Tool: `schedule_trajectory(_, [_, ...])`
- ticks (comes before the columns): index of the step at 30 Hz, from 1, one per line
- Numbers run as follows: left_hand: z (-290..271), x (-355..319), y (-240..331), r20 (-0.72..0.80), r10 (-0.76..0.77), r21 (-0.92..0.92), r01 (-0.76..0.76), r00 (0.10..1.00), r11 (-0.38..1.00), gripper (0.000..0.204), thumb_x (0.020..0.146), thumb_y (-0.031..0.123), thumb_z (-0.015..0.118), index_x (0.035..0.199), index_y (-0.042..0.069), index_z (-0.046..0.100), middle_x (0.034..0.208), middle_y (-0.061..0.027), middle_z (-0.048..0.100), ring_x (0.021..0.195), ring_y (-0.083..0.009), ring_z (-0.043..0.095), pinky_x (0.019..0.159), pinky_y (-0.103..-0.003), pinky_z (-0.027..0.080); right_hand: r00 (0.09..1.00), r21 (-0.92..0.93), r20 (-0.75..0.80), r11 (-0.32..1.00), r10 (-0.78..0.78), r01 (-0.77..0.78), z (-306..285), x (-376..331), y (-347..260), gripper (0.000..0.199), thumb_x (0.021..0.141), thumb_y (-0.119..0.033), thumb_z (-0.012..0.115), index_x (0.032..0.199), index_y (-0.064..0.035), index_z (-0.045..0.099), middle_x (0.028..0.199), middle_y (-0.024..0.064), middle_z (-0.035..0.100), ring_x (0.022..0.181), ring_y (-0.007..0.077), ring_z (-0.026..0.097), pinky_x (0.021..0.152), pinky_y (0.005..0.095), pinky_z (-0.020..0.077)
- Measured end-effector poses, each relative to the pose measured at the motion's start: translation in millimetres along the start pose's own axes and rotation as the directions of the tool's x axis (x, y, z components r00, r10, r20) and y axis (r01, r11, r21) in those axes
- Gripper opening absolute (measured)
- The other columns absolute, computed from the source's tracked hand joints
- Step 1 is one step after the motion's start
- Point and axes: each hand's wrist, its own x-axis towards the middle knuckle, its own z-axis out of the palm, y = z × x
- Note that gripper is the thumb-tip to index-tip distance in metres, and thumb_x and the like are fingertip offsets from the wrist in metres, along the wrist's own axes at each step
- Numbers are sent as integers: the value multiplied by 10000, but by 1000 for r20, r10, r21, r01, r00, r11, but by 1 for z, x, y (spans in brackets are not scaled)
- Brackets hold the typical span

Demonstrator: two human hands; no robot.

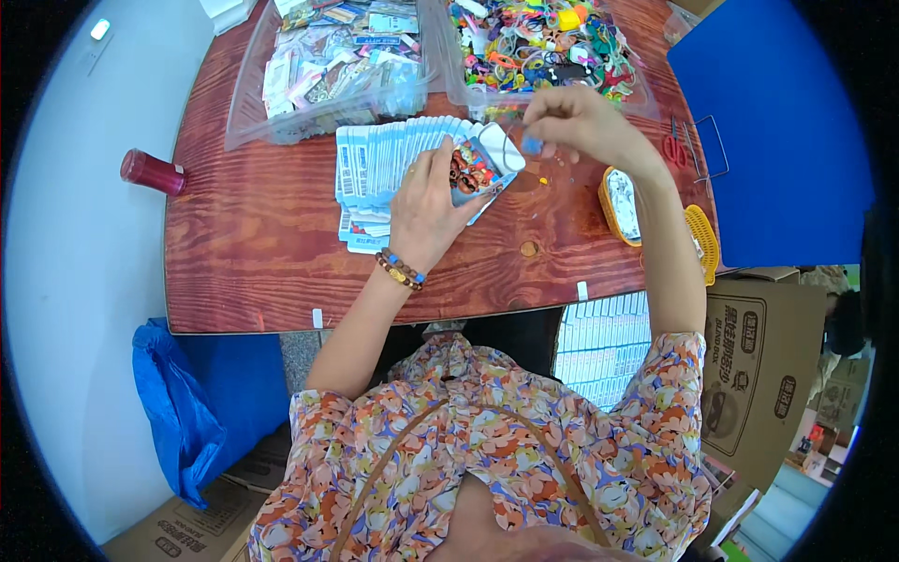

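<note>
My left hand (pixel 426 201) is closed round a small printed packet (pixel 468 175) with a brown and red cartoon picture. The packet lies at the right end of a fanned row of light blue and white flat packets (pixel 375 159), overlapping on the table. A white, blue-edged flap (pixel 501 148) shows beyond its top, with a thin dark loop over it. Just to the right and a little above, my right hand (pixel 585 129) pinches a small blurred blue piece (pixel 532 145), whose kind I cannot make out.
Two clear plastic bins stand at the back: one with flat packaged pieces (pixel 346 70), one with colourful small trinkets and cords (pixel 534 56). Red scissors (pixel 673 148) and yellow baskets (pixel 702 244) lie right. A dark red tumbler (pixel 153 172) stands left; cardboard boxes (pixel 763 365) flank the table.
</note>
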Motion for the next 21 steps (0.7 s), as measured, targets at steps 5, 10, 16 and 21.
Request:
schedule_trajectory(5, [2, -2, 7, 18, 62, 19, -63, 998, 998, 784, 712, 289, 851, 1329, -29, 487, 1110, -167, 587, 981, -351, 609, 775, -426, 542, 996, -346, -12, 934, -93, 83, 30, 5, 0, 134, 853, -96, 657, 875, 37, 659, 703, 74, 656, 607, 121, 620, 544, 291, 477])
schedule_trajectory(10, [2, -7, 0, 11, 38, 16, -39, 999, 999, 774, 716, 299, 849, 1325, -21, 494, 1103, -171, 585, 965, -342, 620, 735, -425, 548, 989, -292, -139, 956, -58, 15, 47, 2, -3, 189, 912, -76, 598, 1037, 37, 683, 806, 114, 707, 681, 131, 662, 532, 281, 501])
schedule_trajectory(16, [2, -8, -6, 62, -60, 10, 60, 996, 998, 768, 724, 313, 844, 1326, -12, 496, 1069, -180, 591, 948, -337, 633, 732, -424, 546, 989, 51, -139, 997, 56, -50, 56, 6, 12, 273, 953, -69, 542, 1191, 20, 640, 939, 93, 728, 754, 109, 687, 519, 224, 507])
schedule_trajectory(21, [4, -12, -18, 34, -101, -129, 104, 994, 986, 781, 739, 325, 828, 1340, -27, 474, 1080, -180, 587, 972, -360, 611, 800, -423, 525, 906, -184, -415, 983, -84, 7, 9, 51, 30, 253, 931, -127, 579, 1114, 15, 680, 881, 83, 727, 765, 124, 698, 604, 266, 521])
